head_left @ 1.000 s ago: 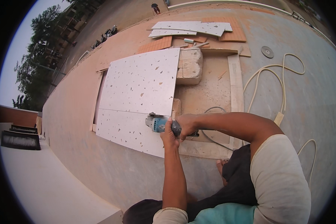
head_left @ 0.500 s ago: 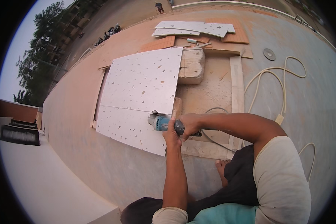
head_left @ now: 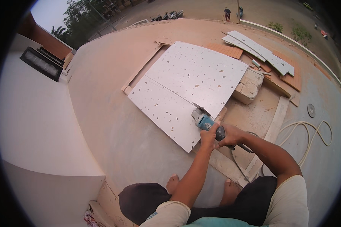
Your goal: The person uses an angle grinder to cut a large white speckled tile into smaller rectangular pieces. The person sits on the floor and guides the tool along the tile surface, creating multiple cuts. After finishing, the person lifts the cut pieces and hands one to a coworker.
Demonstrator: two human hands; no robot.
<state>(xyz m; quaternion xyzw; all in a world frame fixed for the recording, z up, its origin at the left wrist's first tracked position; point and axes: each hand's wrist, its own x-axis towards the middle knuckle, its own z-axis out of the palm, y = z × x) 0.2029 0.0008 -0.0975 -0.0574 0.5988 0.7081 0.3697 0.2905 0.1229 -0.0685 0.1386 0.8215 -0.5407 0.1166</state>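
Note:
Both my hands are closed around a blue-and-grey angle grinder [head_left: 205, 122]. My left hand [head_left: 208, 138] wraps its body near the head, and my right hand [head_left: 230, 135] grips the dark rear handle. The grinder's disc [head_left: 201, 109] stands on edge at a thin straight line across a large white tile slab [head_left: 189, 72] speckled with brown and grey chips. This spot is close to the slab's right edge; how deep the disc sits cannot be made out. Under the slab lies a wooden frame [head_left: 278, 117], with a pale block [head_left: 250, 86] at the slab's right side.
White speckled offcuts [head_left: 259, 51] lie on orange ribbed boards [head_left: 291, 70] at the far right. A loose round disc [head_left: 311, 110] and a coiled cream cable [head_left: 310, 132] rest on the floor to the right. At left rises a low white wall [head_left: 38, 113]. Another person [head_left: 227, 14] stands far off.
My view has turned, so the slab and grinder appear farther right and slanted. Both hands keep their hold on the grinder, which stays near the line's right end. Both my feet now show.

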